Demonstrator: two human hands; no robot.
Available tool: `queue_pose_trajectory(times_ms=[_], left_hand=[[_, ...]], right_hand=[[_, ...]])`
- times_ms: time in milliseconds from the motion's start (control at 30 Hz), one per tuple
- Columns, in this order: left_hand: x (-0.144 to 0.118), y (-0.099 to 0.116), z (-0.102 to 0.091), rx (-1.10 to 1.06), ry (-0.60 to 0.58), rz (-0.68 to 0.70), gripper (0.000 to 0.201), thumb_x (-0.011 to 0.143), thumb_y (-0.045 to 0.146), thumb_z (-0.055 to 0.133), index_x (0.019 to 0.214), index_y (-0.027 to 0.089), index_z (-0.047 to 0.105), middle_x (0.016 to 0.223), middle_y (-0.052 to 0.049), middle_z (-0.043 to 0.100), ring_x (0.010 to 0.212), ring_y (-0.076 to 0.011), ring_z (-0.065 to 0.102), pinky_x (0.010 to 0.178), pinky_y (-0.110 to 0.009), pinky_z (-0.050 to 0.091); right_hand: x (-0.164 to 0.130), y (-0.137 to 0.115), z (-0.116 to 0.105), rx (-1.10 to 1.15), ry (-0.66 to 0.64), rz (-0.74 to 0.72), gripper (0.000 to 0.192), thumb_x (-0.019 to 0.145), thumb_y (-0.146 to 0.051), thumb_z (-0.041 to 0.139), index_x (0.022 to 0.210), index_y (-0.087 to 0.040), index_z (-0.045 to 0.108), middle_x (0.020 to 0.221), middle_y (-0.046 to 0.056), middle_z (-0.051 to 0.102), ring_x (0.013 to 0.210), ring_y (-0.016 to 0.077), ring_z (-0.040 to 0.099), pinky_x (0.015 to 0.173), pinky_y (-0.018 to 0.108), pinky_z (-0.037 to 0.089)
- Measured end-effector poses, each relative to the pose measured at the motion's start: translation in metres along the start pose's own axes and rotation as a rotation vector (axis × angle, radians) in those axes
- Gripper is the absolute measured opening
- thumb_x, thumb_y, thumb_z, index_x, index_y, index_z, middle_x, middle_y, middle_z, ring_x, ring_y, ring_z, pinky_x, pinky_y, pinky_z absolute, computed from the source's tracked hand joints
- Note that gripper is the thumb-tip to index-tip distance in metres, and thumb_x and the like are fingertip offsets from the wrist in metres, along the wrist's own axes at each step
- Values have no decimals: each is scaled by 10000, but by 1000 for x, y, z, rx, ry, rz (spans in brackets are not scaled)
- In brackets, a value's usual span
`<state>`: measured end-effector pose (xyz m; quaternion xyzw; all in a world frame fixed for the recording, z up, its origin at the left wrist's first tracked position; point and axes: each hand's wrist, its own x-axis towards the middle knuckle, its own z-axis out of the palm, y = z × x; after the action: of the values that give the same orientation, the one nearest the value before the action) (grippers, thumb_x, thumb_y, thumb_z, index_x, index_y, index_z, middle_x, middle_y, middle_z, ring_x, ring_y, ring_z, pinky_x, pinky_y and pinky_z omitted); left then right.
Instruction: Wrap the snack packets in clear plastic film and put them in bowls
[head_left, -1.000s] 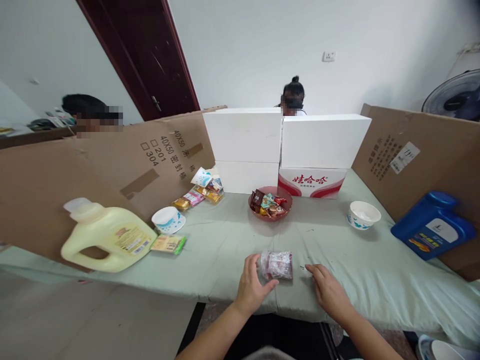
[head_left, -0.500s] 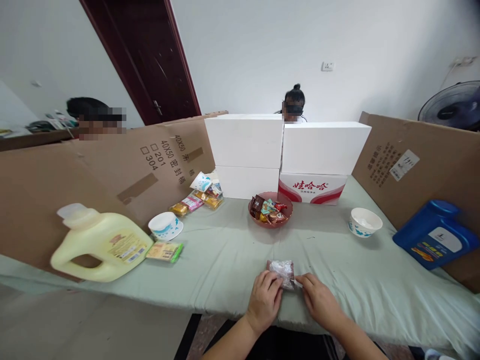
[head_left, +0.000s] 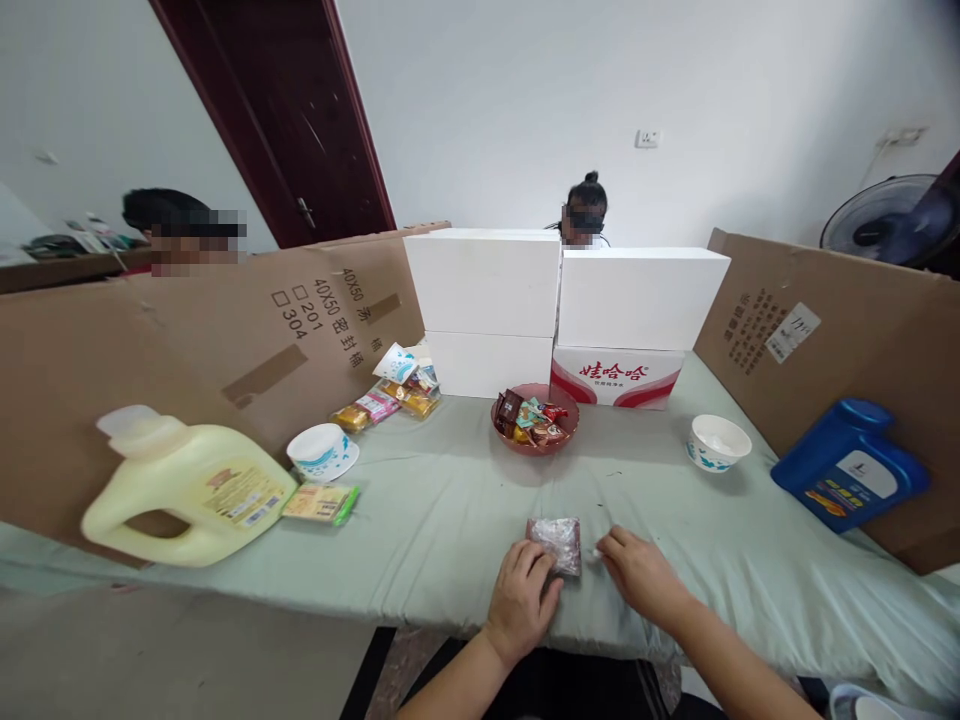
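A small clear snack packet [head_left: 559,538] with dark reddish contents lies on the pale green cloth near the table's front edge. My left hand [head_left: 523,598] is curled over the packet's near left corner and holds it down. My right hand [head_left: 636,574] sits just right of the packet, its fingertips pinched on a small pale scrap [head_left: 598,550] beside the packet's right edge. A narrow gap separates the right fingertips from the packet.
A red bowl of wrapped snacks [head_left: 535,419] stands behind the packet, before stacked white boxes [head_left: 562,290]. A yellow jug [head_left: 187,490], paper bowl [head_left: 322,452] and snack packs [head_left: 386,398] lie left. Another paper bowl [head_left: 718,442] and blue jug [head_left: 847,475] lie right. Cardboard walls surround; two people sit behind them.
Both hands closed in on the packet from either side. The left hand came to rest on it; the right hand then drew slightly away from its edge, pinching the scrap.
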<state>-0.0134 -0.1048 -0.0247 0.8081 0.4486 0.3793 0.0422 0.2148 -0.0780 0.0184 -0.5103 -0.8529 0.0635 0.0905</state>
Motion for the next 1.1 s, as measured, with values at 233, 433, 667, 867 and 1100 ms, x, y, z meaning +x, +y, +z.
queue_pose_trajectory(times_ms=[233, 433, 667, 867, 1100], left_hand=[[7, -6, 8, -298, 108, -351, 213, 887, 341, 535, 1018, 184, 595, 806, -38, 571, 748, -187, 568, 700, -332, 506], [-2, -14, 6, -602, 284, -617, 322, 905, 500, 473, 860, 189, 543, 762, -11, 567, 703, -158, 552, 675, -267, 470], [-6, -17, 3, -645, 320, -638, 374, 879, 566, 492, 836, 196, 516, 735, 7, 522, 680, -155, 506, 666, -266, 440], [-8, -20, 7, -617, 371, -680, 333, 887, 528, 488, 867, 196, 505, 747, 5, 517, 684, -160, 518, 666, -278, 451], [13, -18, -29, -216, 466, -244, 146, 906, 228, 451, 1041, 209, 504, 1056, -77, 543, 993, -213, 536, 867, -375, 458]], right_hand=[[-29, 46, 4, -50, 189, 77, 172, 896, -206, 474, 895, -216, 646, 933, 75, 635, 915, 243, 581, 794, 384, 449], [5, -29, 13, 273, 261, -1, 278, 892, -274, 522, 1158, -209, 567, 1100, 97, 589, 1016, 223, 579, 876, 367, 477], [33, -64, 26, 263, 131, 119, 305, 856, -308, 545, 1143, -215, 591, 1036, 90, 622, 849, 218, 644, 733, 318, 500], [-14, -3, 25, 465, 396, 428, 346, 884, -451, 408, 1020, -193, 594, 864, 68, 681, 772, 215, 654, 709, 328, 506], [-60, 31, 15, 349, 562, 476, 320, 866, -442, 445, 1013, -194, 584, 912, 83, 648, 807, 221, 626, 747, 381, 509]])
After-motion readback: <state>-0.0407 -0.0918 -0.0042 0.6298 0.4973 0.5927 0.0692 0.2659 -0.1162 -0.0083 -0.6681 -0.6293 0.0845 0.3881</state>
